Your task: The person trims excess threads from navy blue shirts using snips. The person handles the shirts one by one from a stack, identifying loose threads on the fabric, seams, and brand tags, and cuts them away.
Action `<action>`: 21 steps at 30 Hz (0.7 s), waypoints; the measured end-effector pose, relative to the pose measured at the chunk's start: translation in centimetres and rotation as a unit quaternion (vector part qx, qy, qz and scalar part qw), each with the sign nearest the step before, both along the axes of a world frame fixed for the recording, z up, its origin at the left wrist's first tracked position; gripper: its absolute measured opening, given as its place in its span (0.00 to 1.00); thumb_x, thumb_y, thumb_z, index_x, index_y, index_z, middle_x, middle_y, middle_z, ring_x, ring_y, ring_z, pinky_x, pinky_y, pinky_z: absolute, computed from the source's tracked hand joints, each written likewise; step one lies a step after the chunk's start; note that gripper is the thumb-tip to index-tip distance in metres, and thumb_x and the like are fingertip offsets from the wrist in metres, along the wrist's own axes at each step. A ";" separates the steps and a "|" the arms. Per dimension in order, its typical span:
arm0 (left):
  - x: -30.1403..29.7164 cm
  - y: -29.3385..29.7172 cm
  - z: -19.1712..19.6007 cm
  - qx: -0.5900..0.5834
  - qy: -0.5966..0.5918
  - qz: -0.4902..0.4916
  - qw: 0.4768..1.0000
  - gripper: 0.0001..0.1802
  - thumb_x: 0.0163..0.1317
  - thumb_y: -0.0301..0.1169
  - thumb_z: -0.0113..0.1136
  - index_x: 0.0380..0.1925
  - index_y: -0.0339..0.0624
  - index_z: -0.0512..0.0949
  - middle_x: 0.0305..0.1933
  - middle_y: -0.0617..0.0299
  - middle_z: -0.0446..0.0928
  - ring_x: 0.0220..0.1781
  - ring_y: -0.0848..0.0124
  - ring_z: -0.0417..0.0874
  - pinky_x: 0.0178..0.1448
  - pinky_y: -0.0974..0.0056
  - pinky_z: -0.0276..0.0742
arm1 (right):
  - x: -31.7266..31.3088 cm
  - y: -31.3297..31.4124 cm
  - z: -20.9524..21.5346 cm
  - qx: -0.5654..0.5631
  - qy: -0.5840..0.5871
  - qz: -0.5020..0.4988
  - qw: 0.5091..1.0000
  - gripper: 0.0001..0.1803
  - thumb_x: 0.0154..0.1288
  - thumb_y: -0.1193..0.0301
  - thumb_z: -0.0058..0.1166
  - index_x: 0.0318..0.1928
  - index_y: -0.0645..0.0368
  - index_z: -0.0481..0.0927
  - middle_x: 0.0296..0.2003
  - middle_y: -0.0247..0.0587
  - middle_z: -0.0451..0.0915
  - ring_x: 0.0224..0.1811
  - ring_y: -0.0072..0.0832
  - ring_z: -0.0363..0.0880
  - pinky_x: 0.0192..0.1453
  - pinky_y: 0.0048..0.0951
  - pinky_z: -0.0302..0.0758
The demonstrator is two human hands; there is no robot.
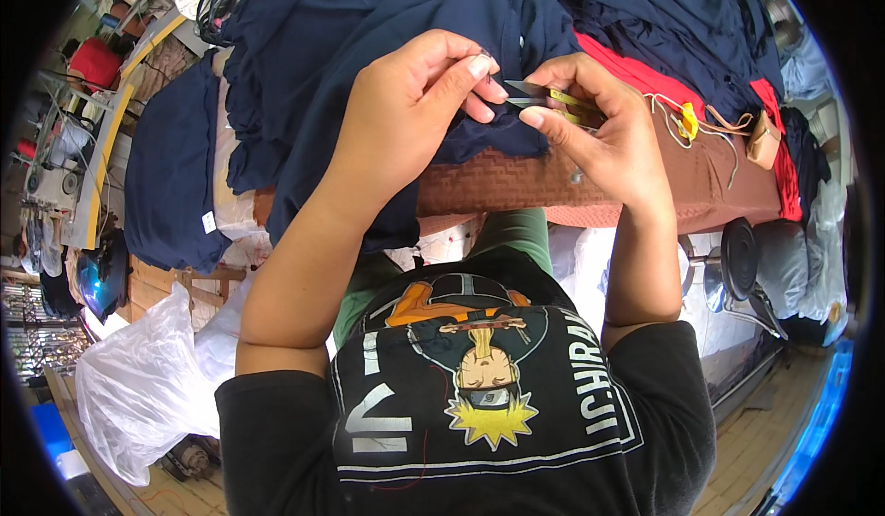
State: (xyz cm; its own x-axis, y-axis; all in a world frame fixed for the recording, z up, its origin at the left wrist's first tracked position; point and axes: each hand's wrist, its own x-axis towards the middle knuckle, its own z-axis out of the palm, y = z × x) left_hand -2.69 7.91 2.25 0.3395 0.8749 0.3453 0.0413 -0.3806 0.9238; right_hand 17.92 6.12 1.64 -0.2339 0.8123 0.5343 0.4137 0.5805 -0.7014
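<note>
Nearest: black T-shirt and green trousers, clear plastic sheet low on the left, off the bench. Next, near edge of the bench, brown textured cover hanging over it. Just past that edge, both hands up over the fabric. Right hand has thumb and fingers closed on yellow-handled snips, blades apart, tips toward the left hand. Left hand pinches a thin dark thread between thumb and forefinger, other fingers loosely curled, tips just beside the blades. Navy fabric under the hands, heaped from near edge to far edge, spilling over the near edge. Progress: looks mid-work, blades not visibly on the thread, so that cut can't be called done; which cloth is finished and which is left, cannot tell. Left end: separate navy cloth, white tag at its near corner. Right end: tan block near the corner, yellow piece and cords beside it, red fabric behind. Far right corner: another navy heap.
</note>
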 end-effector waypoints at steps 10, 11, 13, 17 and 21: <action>-8.5 -2.8 1.0 0.270 0.022 -0.111 0.956 0.24 0.71 0.39 0.45 0.17 0.41 0.77 0.37 0.54 0.79 0.42 0.59 0.77 0.55 0.56 0.68 | 0.5 -1.7 -1.2 -0.010 0.043 -0.079 0.996 0.17 0.59 0.75 0.64 0.49 0.60 0.78 0.32 0.30 0.76 0.35 0.17 0.70 0.41 0.18 0.69; -8.1 -3.3 0.7 0.252 0.035 -0.046 0.966 0.19 0.69 0.37 0.48 0.20 0.41 0.77 0.38 0.54 0.79 0.42 0.61 0.77 0.53 0.59 0.68 | 0.4 -2.1 -1.2 0.002 0.057 -0.083 0.995 0.16 0.60 0.76 0.63 0.49 0.61 0.77 0.34 0.31 0.77 0.36 0.17 0.71 0.42 0.18 0.70; -5.8 -4.3 0.0 0.210 0.064 0.081 0.972 0.11 0.66 0.32 0.55 0.26 0.40 0.78 0.40 0.55 0.79 0.42 0.66 0.78 0.48 0.64 0.69 | 0.1 -2.8 -1.4 -0.007 0.072 -0.086 0.994 0.15 0.61 0.77 0.62 0.49 0.62 0.78 0.35 0.32 0.79 0.36 0.17 0.73 0.42 0.18 0.71; -2.4 -3.8 -2.9 0.264 0.151 0.172 0.937 0.14 0.48 0.26 0.72 0.34 0.40 0.77 0.43 0.62 0.79 0.40 0.72 0.78 0.43 0.67 0.72 | -0.6 -4.0 -2.0 0.025 0.033 -0.093 0.995 0.13 0.60 0.77 0.63 0.46 0.62 0.79 0.37 0.37 0.81 0.36 0.20 0.78 0.41 0.21 0.74; -0.7 -3.3 -4.4 0.298 0.211 0.225 0.904 0.17 0.46 0.27 0.73 0.36 0.41 0.77 0.41 0.61 0.78 0.38 0.67 0.78 0.43 0.63 0.75 | -1.3 -4.4 -2.2 0.086 -0.037 -0.068 0.993 0.10 0.57 0.80 0.62 0.40 0.65 0.78 0.36 0.45 0.82 0.36 0.33 0.83 0.40 0.26 0.77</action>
